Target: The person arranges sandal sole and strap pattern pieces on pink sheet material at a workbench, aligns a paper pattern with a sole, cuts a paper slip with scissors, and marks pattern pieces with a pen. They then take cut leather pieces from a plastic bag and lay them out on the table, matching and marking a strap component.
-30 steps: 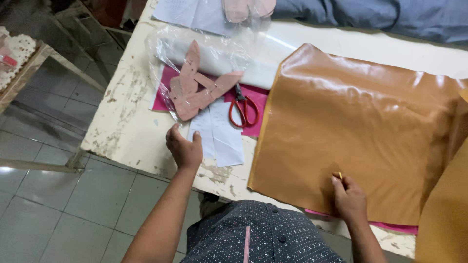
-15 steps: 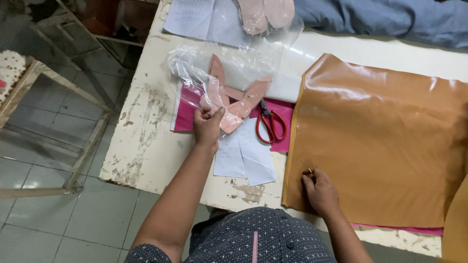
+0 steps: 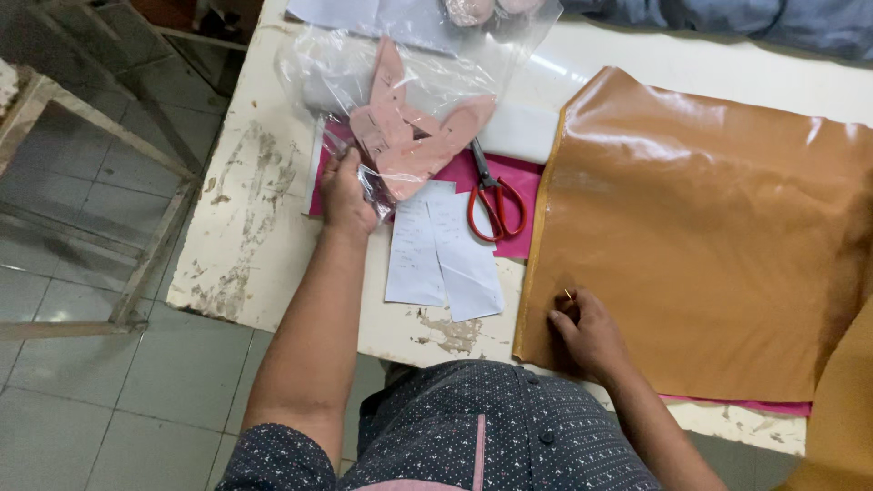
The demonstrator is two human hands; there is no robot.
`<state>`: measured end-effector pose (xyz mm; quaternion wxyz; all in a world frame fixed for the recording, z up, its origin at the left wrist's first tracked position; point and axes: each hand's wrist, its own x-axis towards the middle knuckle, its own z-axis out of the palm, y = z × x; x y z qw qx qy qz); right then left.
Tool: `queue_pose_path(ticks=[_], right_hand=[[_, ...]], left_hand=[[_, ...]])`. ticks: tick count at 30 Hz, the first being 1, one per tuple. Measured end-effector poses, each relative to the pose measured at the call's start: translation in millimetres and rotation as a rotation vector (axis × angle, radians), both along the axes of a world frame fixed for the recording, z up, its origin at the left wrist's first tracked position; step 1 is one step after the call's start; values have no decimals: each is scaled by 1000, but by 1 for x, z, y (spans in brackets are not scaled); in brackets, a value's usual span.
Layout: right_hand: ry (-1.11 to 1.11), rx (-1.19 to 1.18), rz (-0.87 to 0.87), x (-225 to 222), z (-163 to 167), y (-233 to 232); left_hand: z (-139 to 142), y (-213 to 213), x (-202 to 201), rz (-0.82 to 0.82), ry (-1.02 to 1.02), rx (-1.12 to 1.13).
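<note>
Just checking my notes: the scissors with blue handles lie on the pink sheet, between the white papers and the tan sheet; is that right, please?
Not quite: the scissors have red handles, not blue, as the head view shows. The rest holds: they lie on the pink sheet, between the white papers and the tan sheet.

Red-handled scissors (image 3: 491, 202) lie on a magenta sheet (image 3: 523, 195). Just beside the scissors, white paper slips (image 3: 441, 250) rest on the worn white table (image 3: 245, 245).
</note>
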<state>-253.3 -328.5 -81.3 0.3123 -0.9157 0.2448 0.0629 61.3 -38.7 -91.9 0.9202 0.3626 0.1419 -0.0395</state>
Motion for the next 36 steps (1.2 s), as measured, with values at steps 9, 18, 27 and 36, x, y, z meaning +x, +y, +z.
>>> queue_pose_path(ticks=[9, 18, 27, 36], right_hand=[[101, 67, 15, 9, -5, -6], [153, 5, 1, 12, -5, -6], [173, 40, -39, 12, -7, -7], [88, 19, 1, 7, -16, -11]], left_hand=[[2, 52, -12, -128, -44, -8], [-39, 51, -21, -102, -133, 172], [-33, 50, -23, -81, -122, 241], [12, 22, -23, -30, -63, 199]])
